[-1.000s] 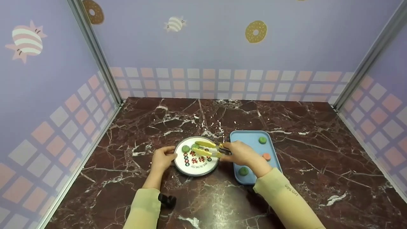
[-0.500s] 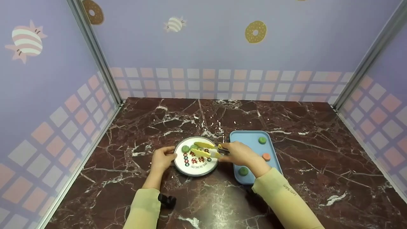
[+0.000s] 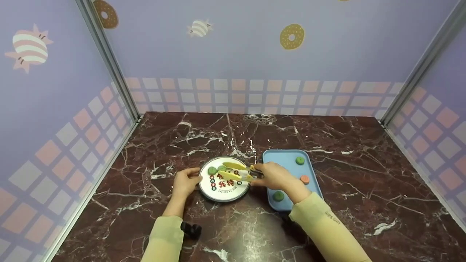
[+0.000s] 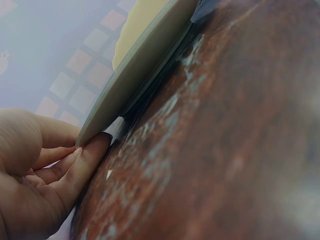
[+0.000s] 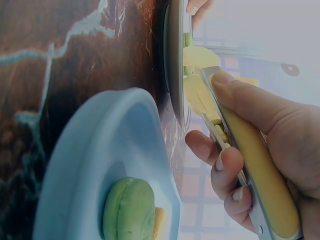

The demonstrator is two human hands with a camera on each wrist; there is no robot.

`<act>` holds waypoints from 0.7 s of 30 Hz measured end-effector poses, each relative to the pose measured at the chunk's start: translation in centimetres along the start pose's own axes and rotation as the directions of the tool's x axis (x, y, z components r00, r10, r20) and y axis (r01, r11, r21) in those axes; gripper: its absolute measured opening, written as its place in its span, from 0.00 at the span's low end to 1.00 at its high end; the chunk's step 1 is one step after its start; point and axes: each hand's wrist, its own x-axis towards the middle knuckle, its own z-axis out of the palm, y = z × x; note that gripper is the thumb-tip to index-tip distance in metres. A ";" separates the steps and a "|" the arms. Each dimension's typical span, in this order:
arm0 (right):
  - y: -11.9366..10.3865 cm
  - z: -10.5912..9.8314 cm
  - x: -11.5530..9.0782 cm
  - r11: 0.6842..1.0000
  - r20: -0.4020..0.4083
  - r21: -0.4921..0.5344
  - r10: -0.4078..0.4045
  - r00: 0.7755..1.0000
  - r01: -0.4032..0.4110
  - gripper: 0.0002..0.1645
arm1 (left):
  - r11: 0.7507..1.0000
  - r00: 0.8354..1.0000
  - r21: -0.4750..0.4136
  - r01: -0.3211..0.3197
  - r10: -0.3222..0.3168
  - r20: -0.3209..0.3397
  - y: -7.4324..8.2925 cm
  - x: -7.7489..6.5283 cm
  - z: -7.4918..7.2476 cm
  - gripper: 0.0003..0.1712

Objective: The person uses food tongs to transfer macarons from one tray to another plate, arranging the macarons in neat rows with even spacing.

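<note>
My left hand (image 3: 186, 183) pinches the left rim of a round white plate (image 3: 207, 191) with red lettering, thumb and fingers at its edge in the left wrist view. In my right hand (image 3: 273, 175) is a pair of yellow-tipped tongs (image 5: 260, 170), gripped by the handles and reaching over the plate from the right. The tongs' tips stand apart. Near them on the plate sits a green macaron (image 3: 221, 169), partly overlapped by the upper tip. A second green macaron (image 3: 212, 170) lies just left of it.
A blue tray (image 3: 280, 156) stands right of the plate, partly under my right forearm. It holds a green macaron (image 3: 300, 160) at the back, an orange-pink macaron (image 3: 304, 179) and another green macaron (image 3: 278, 196) at the front. White crumbs dot the marbled table (image 3: 233, 233); patterned walls enclose it.
The tongs' tips have spread wider, and more of the green macaron beside them shows. My left hand and the plate have stayed in place.
</note>
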 end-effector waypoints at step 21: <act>1.1 -2.2 -2.7 1.000 -0.062 0.026 -0.008 0.998 0.010 0.24 | 0.999 1.000 -0.036 0.011 -0.011 0.012 -0.2 0.1 0.1 0.22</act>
